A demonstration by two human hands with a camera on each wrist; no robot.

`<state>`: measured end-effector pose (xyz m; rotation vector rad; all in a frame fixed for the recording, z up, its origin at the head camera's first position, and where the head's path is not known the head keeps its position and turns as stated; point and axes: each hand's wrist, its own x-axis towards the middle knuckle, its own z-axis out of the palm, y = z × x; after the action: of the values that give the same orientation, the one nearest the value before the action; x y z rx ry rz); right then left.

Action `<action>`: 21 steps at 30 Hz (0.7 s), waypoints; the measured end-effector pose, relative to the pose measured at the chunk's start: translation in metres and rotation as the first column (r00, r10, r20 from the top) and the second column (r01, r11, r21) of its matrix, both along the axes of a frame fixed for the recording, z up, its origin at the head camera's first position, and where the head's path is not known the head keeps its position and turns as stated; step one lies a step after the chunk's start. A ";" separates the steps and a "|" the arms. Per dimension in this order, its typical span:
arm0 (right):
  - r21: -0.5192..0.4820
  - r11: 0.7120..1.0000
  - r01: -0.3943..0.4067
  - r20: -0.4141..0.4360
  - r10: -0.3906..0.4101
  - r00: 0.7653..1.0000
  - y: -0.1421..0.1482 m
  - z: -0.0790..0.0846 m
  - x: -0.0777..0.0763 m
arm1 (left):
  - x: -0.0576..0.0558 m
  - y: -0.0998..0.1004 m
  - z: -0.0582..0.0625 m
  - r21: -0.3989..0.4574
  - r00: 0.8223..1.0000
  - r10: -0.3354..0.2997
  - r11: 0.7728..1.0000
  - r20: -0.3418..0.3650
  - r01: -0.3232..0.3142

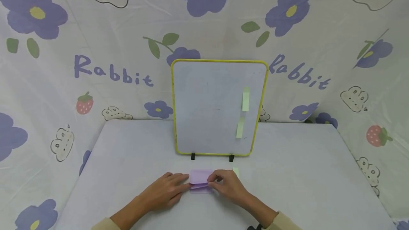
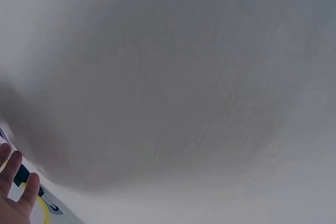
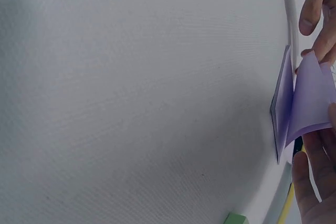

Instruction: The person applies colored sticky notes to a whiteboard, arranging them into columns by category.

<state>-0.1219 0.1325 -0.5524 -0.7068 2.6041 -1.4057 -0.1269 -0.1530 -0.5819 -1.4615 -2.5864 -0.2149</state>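
Note:
A pad of purple sticky notes (image 1: 200,190) lies on the white table in front of the whiteboard. My right hand (image 1: 228,185) pinches the right side of its top sheet (image 1: 200,176), which is lifted and bowed away from the pad. In the right wrist view the raised sheet (image 3: 313,95) curves up from the pad (image 3: 282,108), with the right hand's fingers (image 3: 310,182) beneath it. At the pad's left edge, my left hand (image 1: 167,189) rests with its fingers extended, fingertips touching or very near it. The left wrist view shows just the fingers of the left hand (image 2: 18,187).
A yellow-framed whiteboard (image 1: 217,109) stands on black feet behind the pad. Two light green paper strips (image 1: 245,101) stick to its right side. A small green pad (image 1: 235,171) lies just beyond the right hand. A patterned cloth (image 1: 127,45) hangs behind the table.

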 end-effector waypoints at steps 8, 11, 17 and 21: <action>-0.026 0.999 -0.028 -0.027 0.027 0.999 0.003 -0.006 -0.005 | -0.002 0.007 -0.001 -0.020 1.000 -0.013 1.000 -0.014 0.012; -0.037 0.999 -0.021 -0.037 0.020 0.999 0.005 -0.004 -0.008 | -0.002 0.007 0.000 -0.033 1.000 -0.007 0.999 -0.002 0.007; -0.006 0.999 0.043 -0.073 -0.043 0.996 0.003 0.002 -0.014 | -0.001 0.009 0.001 -0.007 0.999 -0.028 1.000 -0.033 0.028; 0.019 0.998 0.066 -0.130 -0.063 0.990 0.001 0.006 -0.016 | -0.002 0.010 0.002 -0.026 0.996 -0.046 0.999 -0.073 0.044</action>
<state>-0.1379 0.1334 -0.5461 -0.7407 2.7609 -1.3888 -0.1287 -0.1432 -0.5801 -1.5077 -2.5086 -0.1332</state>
